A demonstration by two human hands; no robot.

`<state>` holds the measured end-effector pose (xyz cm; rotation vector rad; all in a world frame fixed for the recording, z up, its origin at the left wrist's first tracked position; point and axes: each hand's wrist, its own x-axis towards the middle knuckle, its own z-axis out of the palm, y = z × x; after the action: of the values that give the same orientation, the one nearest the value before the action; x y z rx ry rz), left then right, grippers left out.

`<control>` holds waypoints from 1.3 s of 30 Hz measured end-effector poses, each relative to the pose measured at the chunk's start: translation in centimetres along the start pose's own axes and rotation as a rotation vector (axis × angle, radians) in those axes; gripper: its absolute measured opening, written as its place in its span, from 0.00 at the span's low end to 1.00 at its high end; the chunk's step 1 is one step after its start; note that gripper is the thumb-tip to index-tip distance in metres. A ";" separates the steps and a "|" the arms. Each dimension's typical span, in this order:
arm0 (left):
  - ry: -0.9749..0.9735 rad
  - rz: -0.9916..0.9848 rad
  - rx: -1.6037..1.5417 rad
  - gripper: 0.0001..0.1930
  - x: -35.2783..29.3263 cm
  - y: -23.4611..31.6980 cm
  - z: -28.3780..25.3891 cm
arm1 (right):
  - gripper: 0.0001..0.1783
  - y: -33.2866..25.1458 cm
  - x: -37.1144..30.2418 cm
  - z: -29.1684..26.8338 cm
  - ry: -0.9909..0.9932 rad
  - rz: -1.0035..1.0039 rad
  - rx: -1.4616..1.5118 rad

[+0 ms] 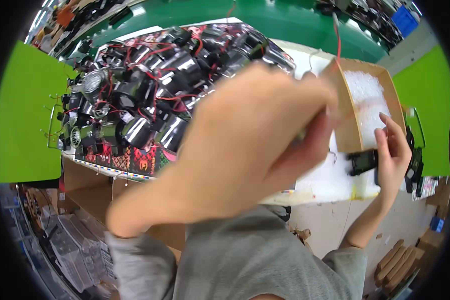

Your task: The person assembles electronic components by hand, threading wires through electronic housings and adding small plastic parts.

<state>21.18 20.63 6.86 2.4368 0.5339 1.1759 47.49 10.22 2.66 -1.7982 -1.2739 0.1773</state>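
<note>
From where I stood, the black part (362, 163) was above the white table (315, 184), just beside the right hand (396, 152). That hand's fingers were loosely curled; I could not tell if they held it. The left hand (250, 130) was blurred, its fingers bent inward, their contents hidden. I judged the part light and stiff, perhaps slippery, so its side edges seemed the safest hold.

- Black part (363, 163): small, boxy and blurred, its right end against the right hand (396, 150); whether it is gripped is unclear. It shows just below the box's near edge.
- Cardboard box (347, 127): tan, open-topped, upright on the white table (315, 184), filled with small clear pieces (363, 86).
</note>
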 end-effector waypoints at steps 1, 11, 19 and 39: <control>-0.051 0.003 0.222 0.07 2.3 -1.1 -0.9 | 0.11 0.7 1.8 -0.6 -0.073 -0.060 -0.140; -0.288 -0.432 0.730 0.17 10.0 -33.1 -8.9 | 0.11 4.0 6.9 1.3 -0.492 -0.010 -0.519; -0.550 -0.564 0.813 0.33 9.0 -37.5 -7.9 | 0.04 2.9 6.2 2.5 -0.424 -0.070 -0.677; 0.364 -0.456 0.949 0.18 -12.5 -2.8 -9.8 | 0.07 3.9 5.2 -0.2 -0.174 -0.113 -0.246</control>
<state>5.64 18.61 2.99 2.5074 2.0172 1.3381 52.68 14.12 1.77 -1.9446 -1.5732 0.1195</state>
